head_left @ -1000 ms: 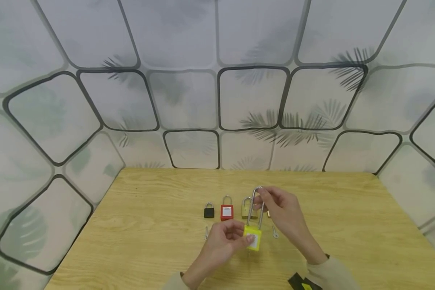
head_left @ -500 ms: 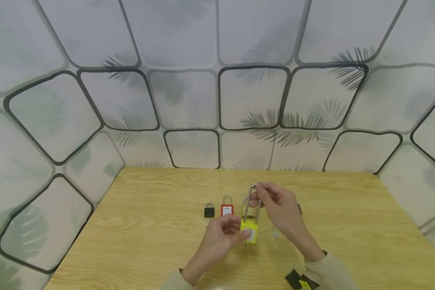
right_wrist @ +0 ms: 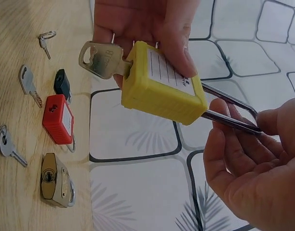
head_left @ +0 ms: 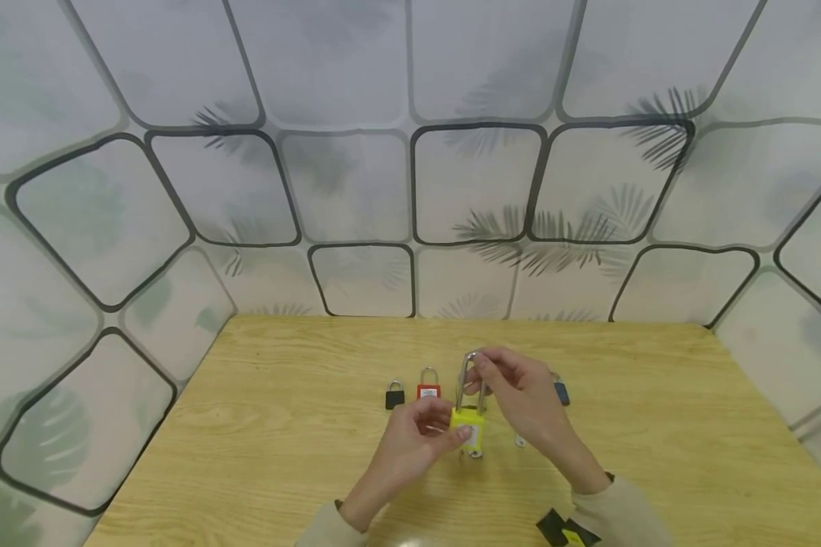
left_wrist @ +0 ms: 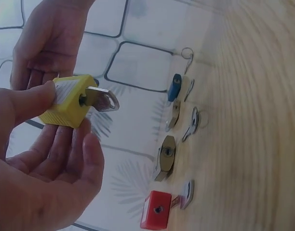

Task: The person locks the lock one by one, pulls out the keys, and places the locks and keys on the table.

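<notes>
My left hand (head_left: 410, 448) grips the yellow body of a long-shackle padlock (head_left: 467, 422) between thumb and fingers, its thumb on the white label. My right hand (head_left: 523, 387) pinches the top of the metal shackle (right_wrist: 232, 111). A silver key (right_wrist: 103, 59) sits in the keyhole at the padlock's base, also visible in the left wrist view as the flat key (left_wrist: 103, 99). The padlock is held above the table, shackle end up. In the head view my hands and this lock partly hide the row behind it.
Behind stand a black padlock (head_left: 394, 396), a red padlock (head_left: 428, 390), a brass padlock (right_wrist: 55, 180), a smaller brass one (left_wrist: 174, 115) and a blue padlock (head_left: 562, 392). Several keys, including one silver key (right_wrist: 11, 147), lie before them. A black-and-yellow object (head_left: 566, 529) lies near the right sleeve.
Both hands have shifted slightly left and away with the yellow padlock. The key below it now shows its flat head, where before it looked thin. The blue padlock has come into sight.
</notes>
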A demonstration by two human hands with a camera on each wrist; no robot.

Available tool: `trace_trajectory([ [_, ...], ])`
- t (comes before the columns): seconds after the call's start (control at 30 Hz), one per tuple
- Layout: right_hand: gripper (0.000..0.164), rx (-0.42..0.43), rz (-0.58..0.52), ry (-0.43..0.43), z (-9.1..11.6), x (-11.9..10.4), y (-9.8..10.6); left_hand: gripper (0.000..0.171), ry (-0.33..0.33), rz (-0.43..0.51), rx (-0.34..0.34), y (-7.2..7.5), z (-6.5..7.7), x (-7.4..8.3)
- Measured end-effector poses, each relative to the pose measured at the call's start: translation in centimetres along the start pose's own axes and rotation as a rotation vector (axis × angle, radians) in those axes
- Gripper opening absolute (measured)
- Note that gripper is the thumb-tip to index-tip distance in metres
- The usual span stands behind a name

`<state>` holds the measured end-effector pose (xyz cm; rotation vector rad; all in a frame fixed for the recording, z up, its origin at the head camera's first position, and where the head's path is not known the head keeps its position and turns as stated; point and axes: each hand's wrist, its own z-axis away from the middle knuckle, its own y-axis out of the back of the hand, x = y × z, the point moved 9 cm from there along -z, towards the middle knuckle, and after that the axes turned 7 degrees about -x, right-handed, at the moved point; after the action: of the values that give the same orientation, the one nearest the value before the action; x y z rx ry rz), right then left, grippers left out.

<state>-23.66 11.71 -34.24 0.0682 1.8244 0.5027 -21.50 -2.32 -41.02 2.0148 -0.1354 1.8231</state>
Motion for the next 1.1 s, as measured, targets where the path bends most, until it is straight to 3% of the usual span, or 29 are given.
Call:
trace_trajectory([
  [0.13, 0.022, -0.018, 0.003, 0.02, -0.1, -0.3, -0.3, 0.025, -0.026, -0.056, 0.007, 0.4, -0.1, 0.3],
  [0.33, 0.031, -0.08, 0.04, -0.005, -0.2, 0.1, -0.9, 0.023, -0.015, -0.066, 0.021, 0.8, -0.1, -0.1],
  [0.4, 0.034, -0.107, 0.039, -0.026, -0.1, 0.5, -1.2, 0.022, -0.011, -0.034, 0.034, 1.0, 0.0, -0.2],
  [0.5, 0.038, -0.144, 0.056, -0.063, 0.1, 1.4, -1.5, 0.02, -0.006, 0.022, 0.055, 1.8, 0.2, 1.1],
  [0.6, 0.038, -0.202, 0.105, -0.074, 0.4, 2.4, -1.9, 0.023, 0.014, 0.084, 0.071, 2.8, 0.0, 1.4],
  [0.73, 0.041, -0.331, 0.117, -0.046, 1.0, 3.7, -3.1, 0.03, 0.055, 0.179, 0.089, 4.2, -0.5, 0.0],
  [0.9, 0.04, -0.468, 0.023, -0.015, 1.5, 4.4, -5.3, 0.035, 0.085, 0.238, 0.113, 5.0, -0.4, -0.2],
  [1.1, 0.032, -0.527, -0.121, -0.093, 1.9, 4.8, -7.1, 0.035, 0.105, 0.286, 0.122, 4.8, -0.4, -0.4],
])
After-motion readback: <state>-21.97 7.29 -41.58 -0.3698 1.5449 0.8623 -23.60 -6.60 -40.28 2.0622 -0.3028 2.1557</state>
